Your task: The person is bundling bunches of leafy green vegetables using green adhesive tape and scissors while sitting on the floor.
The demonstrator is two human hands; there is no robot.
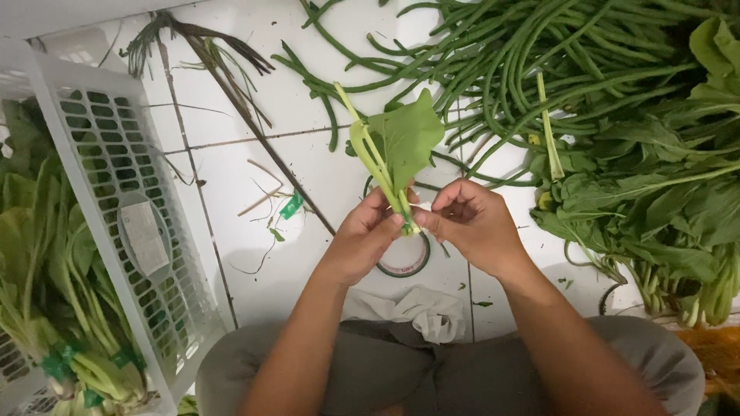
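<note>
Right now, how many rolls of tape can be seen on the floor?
1. The tape roll lies on the white tiles just below the hands, partly covered by them; others may be hidden under the vegetables.

Crate (116,192) at left, long beans (493,62) ahead, leafy greens (663,200) at right

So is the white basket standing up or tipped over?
Tipped on its side. The white basket has its slotted wall facing up, and the tied greens lie inside it on the floor.

Glossy white tile floor (324,166); matt plastic crate (116,192) (perforated).
</note>
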